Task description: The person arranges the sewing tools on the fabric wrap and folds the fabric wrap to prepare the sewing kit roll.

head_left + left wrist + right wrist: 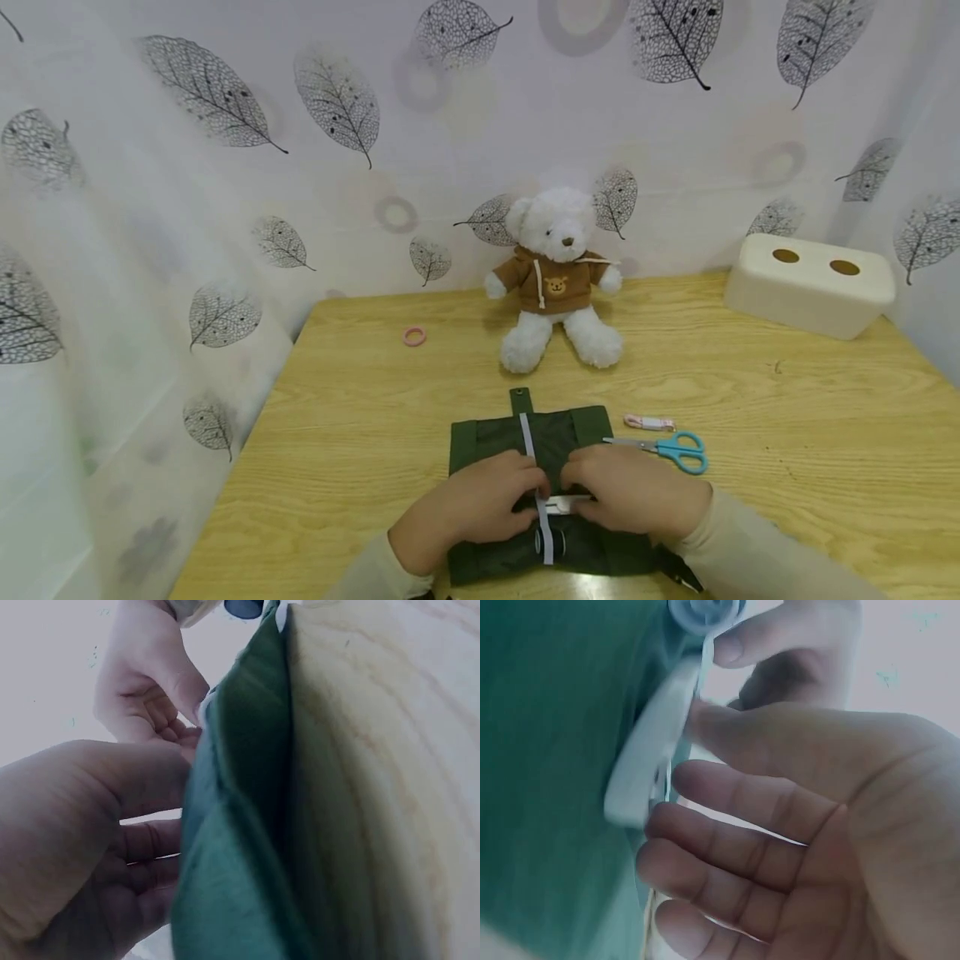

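A dark green fabric organizer (487, 550) lies unfolded on the table, a pale grey strap (528, 435) running down its middle. Curled fingers of my left hand (491, 498) pinch the strap near its center. From the other side, my right hand (637, 492) holds a slim white object (564, 504) between thumb and fingers, its end at the strap. In the right wrist view this white piece (649, 754) is blurred, and I cannot tell its kind. A round dark item with a pale rim (551, 543) sits beneath the strap, below the hands.
Blue-handled scissors (678, 450) lie by the organizer's right edge, blades overlapping it. Behind them is a pink-and-white bundle (649, 422). A teddy bear (558, 275) sits at the back, a pink ring (414, 336) to its left. A cream box (810, 287) stands back right.
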A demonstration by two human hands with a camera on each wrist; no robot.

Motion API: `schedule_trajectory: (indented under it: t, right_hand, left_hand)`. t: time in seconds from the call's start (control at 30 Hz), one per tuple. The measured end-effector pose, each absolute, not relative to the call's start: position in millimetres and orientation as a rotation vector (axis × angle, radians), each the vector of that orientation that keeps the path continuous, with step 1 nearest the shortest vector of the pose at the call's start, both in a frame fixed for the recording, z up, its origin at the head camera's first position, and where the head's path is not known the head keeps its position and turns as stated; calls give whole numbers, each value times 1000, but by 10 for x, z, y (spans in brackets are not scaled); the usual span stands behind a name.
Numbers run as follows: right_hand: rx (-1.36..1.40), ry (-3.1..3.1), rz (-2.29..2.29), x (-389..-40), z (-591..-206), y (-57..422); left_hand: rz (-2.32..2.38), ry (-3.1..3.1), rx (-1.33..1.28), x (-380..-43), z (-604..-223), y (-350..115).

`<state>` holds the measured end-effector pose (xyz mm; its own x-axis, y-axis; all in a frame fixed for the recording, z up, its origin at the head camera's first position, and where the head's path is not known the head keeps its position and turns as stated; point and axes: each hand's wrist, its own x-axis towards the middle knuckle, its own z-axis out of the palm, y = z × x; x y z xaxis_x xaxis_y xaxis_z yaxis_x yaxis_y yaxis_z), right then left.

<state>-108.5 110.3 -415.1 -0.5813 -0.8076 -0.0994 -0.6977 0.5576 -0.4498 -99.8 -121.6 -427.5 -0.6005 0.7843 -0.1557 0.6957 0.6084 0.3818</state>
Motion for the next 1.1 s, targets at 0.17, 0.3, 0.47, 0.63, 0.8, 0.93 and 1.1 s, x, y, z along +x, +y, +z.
schedule_trajectory:
  t: [0.17,0.3,0.47,0.63,0.8,0.93,1.1]
  right_hand:
    - [-1190,2534,-551,-1139,-4109,1260]
    - [-1183,2611,-506,-1157,-4102,1382]
    - [-1173,2713,-485,-1174,-4103,1511]
    - [-1085,2696,-538,-1224,-4101,1632]
    - [-1011,2703,-551,-1280,-4119,1795]
    - [-896,2720,-541,-1288,-4137,1936]
    - [-842,2704,-556,-1281,-4167,2065]
  left_hand:
    - [427,2496,1197,-1025,-4284,-1241]
    - [363,2517,1227,-1027,-4255,-1236]
    - [341,2549,1211,-1034,-4234,-1247]
    - [330,2551,1156,-1061,-4211,-1249]
    - [267,2529,1100,-1091,-4156,-1236]
    - [238,2528,1084,-1137,-4181,-1208]
    - [255,2504,1041,-1203,-4200,-1153]
